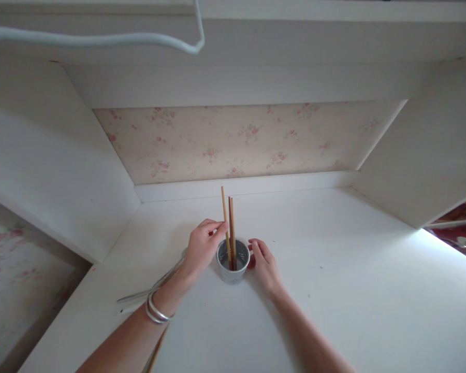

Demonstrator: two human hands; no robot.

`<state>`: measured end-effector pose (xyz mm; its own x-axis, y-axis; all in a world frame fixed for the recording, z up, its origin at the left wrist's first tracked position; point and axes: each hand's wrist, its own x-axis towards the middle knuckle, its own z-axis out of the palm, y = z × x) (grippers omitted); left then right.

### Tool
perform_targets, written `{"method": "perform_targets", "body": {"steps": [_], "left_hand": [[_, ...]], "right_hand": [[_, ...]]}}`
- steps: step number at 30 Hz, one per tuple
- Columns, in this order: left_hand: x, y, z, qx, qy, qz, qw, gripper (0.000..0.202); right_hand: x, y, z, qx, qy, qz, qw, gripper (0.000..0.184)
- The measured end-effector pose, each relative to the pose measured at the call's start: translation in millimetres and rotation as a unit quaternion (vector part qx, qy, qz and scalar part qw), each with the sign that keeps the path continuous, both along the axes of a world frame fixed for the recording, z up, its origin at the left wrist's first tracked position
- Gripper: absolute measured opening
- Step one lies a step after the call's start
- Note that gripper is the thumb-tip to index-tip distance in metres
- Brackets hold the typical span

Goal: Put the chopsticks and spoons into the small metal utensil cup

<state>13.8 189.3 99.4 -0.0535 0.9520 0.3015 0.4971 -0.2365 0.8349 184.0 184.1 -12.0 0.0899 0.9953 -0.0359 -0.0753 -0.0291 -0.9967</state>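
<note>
Half-hidden things around the cup (231, 277).
The sticks (233, 223) have their feet below its near rim, out of my sight; the right hand (264, 263) tucks some fingers from view. The left arm (128, 336) covers part of a lying stick (157, 349), cut off at the bottom of the view. Specks (321, 268) are too small to name; red things (460, 225) break off at far right.
</note>
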Motion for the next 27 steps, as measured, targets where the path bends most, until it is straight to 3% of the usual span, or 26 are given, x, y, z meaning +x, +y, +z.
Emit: {"method": "perform_targets", "body": {"steps": [6, 20, 23, 27], "left_hand": [[1.2, -2.2, -17.1, -0.016, 0.012, -0.03, 0.999, 0.034], [-2.4, -5.9, -20.9, -0.045, 0.038, -0.03, 0.998, 0.036], [-5.9, -18.5, -19.9, -0.048, 0.014, 0.005, 0.999, 0.041], [-14.2, -53.3, -17.0, -0.066, -0.042, 0.046, 0.996, 0.035]], "right_hand": [[-0.6, -1.7, 2.6, -0.002, -0.016, 0.005, 1.0, 0.044], [-0.2, -3.0, 3.6, -0.001, -0.023, 0.016, 1.0, 0.043], [0.4, -4.0, 2.9, -0.001, -0.026, 0.007, 1.0, 0.045], [-0.5, -5.1, 4.1, 0.008, -0.041, -0.017, 0.999, 0.045]]}}
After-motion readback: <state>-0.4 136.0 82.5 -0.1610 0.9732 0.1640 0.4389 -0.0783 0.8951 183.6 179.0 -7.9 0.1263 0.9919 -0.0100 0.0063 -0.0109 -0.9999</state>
